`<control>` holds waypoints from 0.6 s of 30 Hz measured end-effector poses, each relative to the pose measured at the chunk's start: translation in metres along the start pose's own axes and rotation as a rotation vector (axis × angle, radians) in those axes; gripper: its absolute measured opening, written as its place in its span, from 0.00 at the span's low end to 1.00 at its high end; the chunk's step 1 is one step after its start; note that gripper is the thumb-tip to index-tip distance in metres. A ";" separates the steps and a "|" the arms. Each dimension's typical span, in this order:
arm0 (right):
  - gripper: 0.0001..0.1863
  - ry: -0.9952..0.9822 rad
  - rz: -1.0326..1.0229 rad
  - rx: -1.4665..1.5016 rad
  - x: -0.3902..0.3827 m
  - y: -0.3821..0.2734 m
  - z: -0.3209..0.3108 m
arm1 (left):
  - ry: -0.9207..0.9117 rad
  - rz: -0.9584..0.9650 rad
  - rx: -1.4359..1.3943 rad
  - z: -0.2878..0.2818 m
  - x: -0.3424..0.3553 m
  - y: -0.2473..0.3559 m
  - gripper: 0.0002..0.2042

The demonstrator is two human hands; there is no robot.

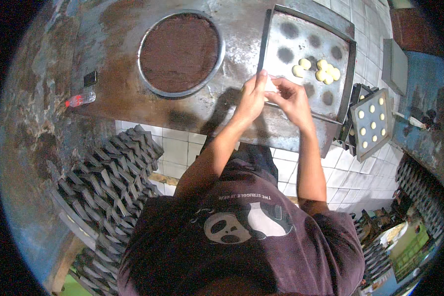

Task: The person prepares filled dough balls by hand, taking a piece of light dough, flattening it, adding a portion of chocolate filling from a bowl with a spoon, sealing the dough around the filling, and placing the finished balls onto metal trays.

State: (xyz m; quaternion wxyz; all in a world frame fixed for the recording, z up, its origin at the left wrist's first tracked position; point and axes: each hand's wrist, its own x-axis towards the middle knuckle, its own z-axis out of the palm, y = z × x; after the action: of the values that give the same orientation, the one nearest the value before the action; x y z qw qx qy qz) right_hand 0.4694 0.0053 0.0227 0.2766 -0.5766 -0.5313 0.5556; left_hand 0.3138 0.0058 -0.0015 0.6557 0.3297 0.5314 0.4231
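Note:
My left hand [253, 98] and my right hand [292, 97] meet at the left edge of a square metal tray [292, 42], both closed on a small white piece [270, 85] that is partly hidden by my fingers; I cannot tell what it is. On the tray, to the right of my hands, several pale yellow dough balls [324, 70] lie in loose groups among dark round stains. To the left on the worn metal table [111, 44] stands a round pan [180, 53] filled with a flat dark brown layer.
A plastic bottle [81, 99] and dark phone-like object [90, 77] lie on the table's left. At right, smaller trays [371, 123] hold several dough rounds, near a grey box [394, 66]. Stacked dark metal trays [103, 177] fill the lower left, with more at lower right.

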 end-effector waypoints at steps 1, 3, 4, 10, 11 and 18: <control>0.17 0.070 -0.016 -0.026 -0.008 -0.026 0.021 | 0.099 0.081 0.038 -0.007 0.002 0.002 0.25; 0.13 0.088 -0.107 0.084 -0.012 -0.040 0.050 | 0.156 0.177 0.017 -0.026 -0.004 0.025 0.26; 0.13 0.077 -0.193 0.175 -0.012 -0.047 0.062 | 0.205 0.270 0.083 -0.035 -0.010 0.040 0.27; 0.08 0.382 -0.358 0.288 0.008 -0.108 0.162 | 0.326 0.602 0.328 -0.111 -0.030 0.084 0.31; 0.09 0.480 -0.385 0.336 0.018 -0.110 0.180 | 0.307 0.521 0.127 -0.120 -0.036 0.090 0.30; 0.15 0.367 -0.374 0.415 0.028 -0.167 0.202 | -0.020 0.445 -0.291 -0.188 -0.062 0.132 0.14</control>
State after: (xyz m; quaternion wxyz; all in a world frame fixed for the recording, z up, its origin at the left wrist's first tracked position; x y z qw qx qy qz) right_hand 0.2246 0.0235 0.1186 0.5763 -0.4910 -0.4448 0.4785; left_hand 0.0983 0.0021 0.0998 0.5925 0.3447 0.3728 0.6254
